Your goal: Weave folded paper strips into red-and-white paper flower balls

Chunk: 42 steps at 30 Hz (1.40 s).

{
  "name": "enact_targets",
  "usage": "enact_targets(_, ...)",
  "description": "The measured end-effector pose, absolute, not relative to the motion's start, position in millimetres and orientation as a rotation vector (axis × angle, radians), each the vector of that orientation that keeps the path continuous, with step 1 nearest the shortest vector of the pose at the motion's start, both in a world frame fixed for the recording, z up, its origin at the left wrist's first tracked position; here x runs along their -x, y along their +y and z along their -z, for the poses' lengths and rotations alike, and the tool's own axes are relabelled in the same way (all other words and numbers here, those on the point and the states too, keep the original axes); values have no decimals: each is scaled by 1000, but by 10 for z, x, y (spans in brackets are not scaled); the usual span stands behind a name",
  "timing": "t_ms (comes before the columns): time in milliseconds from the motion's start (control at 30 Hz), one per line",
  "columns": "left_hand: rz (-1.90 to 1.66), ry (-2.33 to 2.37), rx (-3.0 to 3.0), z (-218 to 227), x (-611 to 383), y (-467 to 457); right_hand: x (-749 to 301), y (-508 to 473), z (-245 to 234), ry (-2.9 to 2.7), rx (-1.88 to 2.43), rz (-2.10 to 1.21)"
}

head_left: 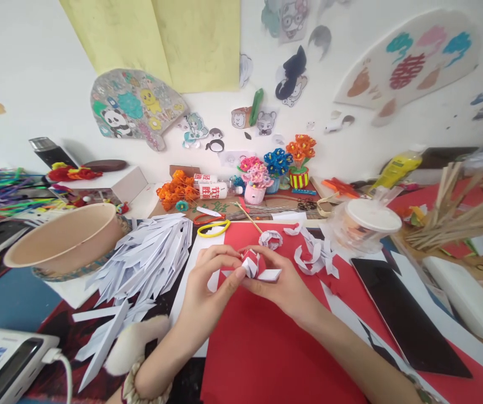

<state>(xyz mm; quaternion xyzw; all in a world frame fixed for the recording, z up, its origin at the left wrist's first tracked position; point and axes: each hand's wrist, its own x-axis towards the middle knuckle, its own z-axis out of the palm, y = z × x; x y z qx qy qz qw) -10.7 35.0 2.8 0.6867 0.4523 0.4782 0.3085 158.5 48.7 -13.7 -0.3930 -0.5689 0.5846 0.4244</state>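
Above the red paper sheet (241, 348), both hands hold a small red and white folded paper piece (253, 264). My left hand (212, 280) pinches its left side between thumb and fingers. From the right, my right hand (281, 283) closes around it, and a white paper flap sticks out over that hand's fingers. A curled white paper ring (270, 239) lies just beyond the hands, near a thin wooden stick (249, 217). More curled white paper strips (315, 252) lie to the right. The underside of the held piece is hidden by the fingers.
A pile of folded white paper strips (144, 258) lies at left beside a beige bowl (64, 235). Yellow-handled scissors (213, 228) rest beyond the hands. At right are a black tablet (410, 317), a lidded tub (368, 221) and a white box-shaped device (469, 300). Craft flowers (277, 163) stand along the wall.
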Motion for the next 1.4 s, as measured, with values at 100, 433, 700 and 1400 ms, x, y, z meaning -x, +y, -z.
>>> enact_targets(100, -1251, 1177, -1843, -76, 140, 346, -1613, 493, 93, -1537, 1039, -1266)
enact_targets(433, -1135, 1111, -1619, -121, 145, 327, -1681, 489, 84, -1722, 957, -1158)
enact_targets(700, -1096, 1133, -1377, -117, 123, 308, -1722, 470, 59, -1778, 889, -1277)
enact_targets(1400, -796, 1198, -2519, -250, 247, 281, -1827, 505, 14, -1971, 1074, -1218)
